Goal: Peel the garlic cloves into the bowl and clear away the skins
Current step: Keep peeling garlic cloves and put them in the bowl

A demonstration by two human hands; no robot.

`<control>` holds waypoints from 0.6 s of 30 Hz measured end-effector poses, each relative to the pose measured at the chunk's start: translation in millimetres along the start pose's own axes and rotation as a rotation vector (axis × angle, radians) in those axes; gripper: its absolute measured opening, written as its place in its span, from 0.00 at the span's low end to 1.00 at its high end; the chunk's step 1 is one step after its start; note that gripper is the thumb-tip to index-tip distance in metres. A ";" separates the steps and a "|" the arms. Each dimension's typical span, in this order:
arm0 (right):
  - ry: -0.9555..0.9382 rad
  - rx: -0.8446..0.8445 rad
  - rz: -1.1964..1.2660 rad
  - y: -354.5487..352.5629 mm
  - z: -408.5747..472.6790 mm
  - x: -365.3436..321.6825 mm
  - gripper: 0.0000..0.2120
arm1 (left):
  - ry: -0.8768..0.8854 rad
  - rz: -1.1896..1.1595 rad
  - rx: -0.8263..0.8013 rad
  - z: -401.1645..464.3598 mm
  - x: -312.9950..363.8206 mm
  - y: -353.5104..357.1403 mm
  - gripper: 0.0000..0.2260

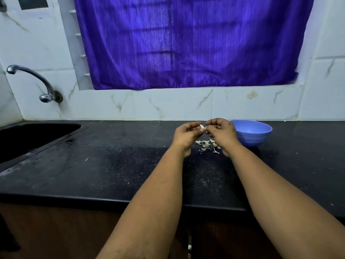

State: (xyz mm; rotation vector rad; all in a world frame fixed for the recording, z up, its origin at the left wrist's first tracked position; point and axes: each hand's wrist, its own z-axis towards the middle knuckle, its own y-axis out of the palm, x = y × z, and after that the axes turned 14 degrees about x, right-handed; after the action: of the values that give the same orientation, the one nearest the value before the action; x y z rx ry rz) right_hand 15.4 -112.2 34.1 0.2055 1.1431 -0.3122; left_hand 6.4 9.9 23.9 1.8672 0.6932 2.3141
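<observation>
A small pale garlic clove (202, 127) is held up above the black counter, pinched between the fingertips of both hands. My left hand (186, 135) grips it from the left, and my right hand (222, 133) pinches it from the right with curled fingers. Below the hands, a small heap of white garlic skins (207, 145) lies on the counter. A blue plastic bowl (252, 132) stands just right of my right hand; its inside is partly hidden and what shows holds nothing I can make out.
The black stone counter (112, 165) runs left to a dark sink (33, 135) with a chrome tap (37, 81) on the tiled wall. A purple curtain (186, 43) hangs behind. A few stray skin flecks (86, 159) lie on the counter.
</observation>
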 end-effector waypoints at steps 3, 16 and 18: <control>0.012 -0.003 -0.018 0.6 1.4 1.9 0.11 | -0.041 -0.074 -0.005 0.7 2.2 -1.1 0.10; -0.016 0.065 -0.157 -4.1 1.7 5.5 0.05 | -0.011 -0.001 0.022 4.7 -2.5 -1.0 0.09; -0.031 0.073 -0.148 -5.3 0.4 4.6 0.06 | -0.003 0.014 0.025 4.8 -2.6 -1.2 0.09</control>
State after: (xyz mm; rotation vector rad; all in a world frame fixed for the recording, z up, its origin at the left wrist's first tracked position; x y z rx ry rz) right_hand 15.7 -117.9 30.1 0.1803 1.1194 -0.4869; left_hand 11.4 11.4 21.8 1.8917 0.7141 2.3207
